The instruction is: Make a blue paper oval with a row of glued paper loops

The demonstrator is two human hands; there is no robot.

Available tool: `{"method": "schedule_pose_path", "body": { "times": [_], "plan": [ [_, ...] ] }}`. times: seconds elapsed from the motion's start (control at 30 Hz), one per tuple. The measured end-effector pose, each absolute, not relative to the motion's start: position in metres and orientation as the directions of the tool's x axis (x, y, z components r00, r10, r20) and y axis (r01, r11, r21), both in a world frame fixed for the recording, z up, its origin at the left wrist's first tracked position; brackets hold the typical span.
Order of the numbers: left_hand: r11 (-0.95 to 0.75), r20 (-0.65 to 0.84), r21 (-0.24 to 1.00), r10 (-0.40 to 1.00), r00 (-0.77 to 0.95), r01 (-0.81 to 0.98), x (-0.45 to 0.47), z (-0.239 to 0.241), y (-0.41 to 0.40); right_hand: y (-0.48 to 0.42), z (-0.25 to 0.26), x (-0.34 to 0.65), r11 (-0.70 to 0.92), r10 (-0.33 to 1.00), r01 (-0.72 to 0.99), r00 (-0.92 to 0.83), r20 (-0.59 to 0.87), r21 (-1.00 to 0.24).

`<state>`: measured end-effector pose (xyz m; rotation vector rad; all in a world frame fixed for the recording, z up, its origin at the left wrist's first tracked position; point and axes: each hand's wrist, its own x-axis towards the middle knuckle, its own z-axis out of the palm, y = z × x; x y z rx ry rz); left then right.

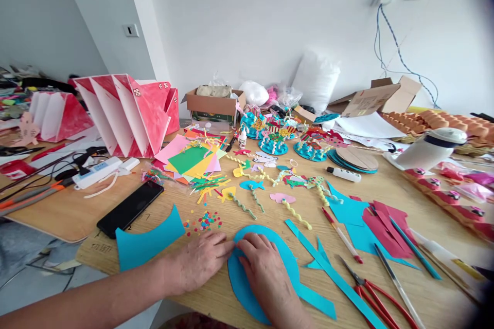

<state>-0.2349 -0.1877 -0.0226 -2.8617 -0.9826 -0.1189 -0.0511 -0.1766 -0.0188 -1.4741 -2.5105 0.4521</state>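
A round blue paper-covered disc (pixel 280 247) lies at the table's near edge. My left hand (pixel 204 259) presses its closed fingers against the disc's left rim. Resting across the disc, my right hand (pixel 266 275) has its fingers curled at the same rim, and the fingertips of both hands nearly meet. What lies under the fingertips is hidden. A short blue paper strip (pixel 318 300) sticks out at the disc's lower right; whether it is attached cannot be seen. To the right are a longer blue strip (pixel 332 272) and red-handled scissors (pixel 370 288).
Left of my hands lie a blue paper offcut (pixel 150 241), a black phone (pixel 131 208) and confetti dots (pixel 206 221). Beyond are paper fish (pixel 251 185), coloured sheets (pixel 191 159), finished blue-based pieces (pixel 273 146) and stacked discs (pixel 353 160). A white tumbler (pixel 430 149) leans at right.
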Motion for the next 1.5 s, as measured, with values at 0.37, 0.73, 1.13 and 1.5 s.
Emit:
{"method": "schedule_pose_path", "body": {
  "times": [0.37, 0.73, 1.13, 1.5],
  "plan": [
    [-0.725, 0.162, -0.054, 0.673, 0.722, 0.687, -0.233, -0.037, -0.192, -0.183, -0.044, -0.050, 0.548, 0.836, 0.781, -0.524, 0.165, -0.299],
    [-0.726, 0.178, 0.054, 0.683, 0.708, 0.686, -0.237, -0.045, -0.190, -0.182, -0.035, -0.048, 0.591, 0.804, 0.779, -0.588, 0.085, -0.210],
    [-0.525, 0.364, 0.466, 0.847, 0.387, 0.712, -0.222, -0.034, -0.195, -0.183, -0.032, -0.045, 0.598, 0.792, 0.764, -0.609, 0.034, -0.240],
    [-0.459, 0.263, 0.432, 0.887, 0.379, 0.776, -0.204, -0.054, -0.203, -0.185, -0.030, -0.040, 0.577, 0.808, 0.771, -0.586, 0.055, -0.269]
  ]
}}
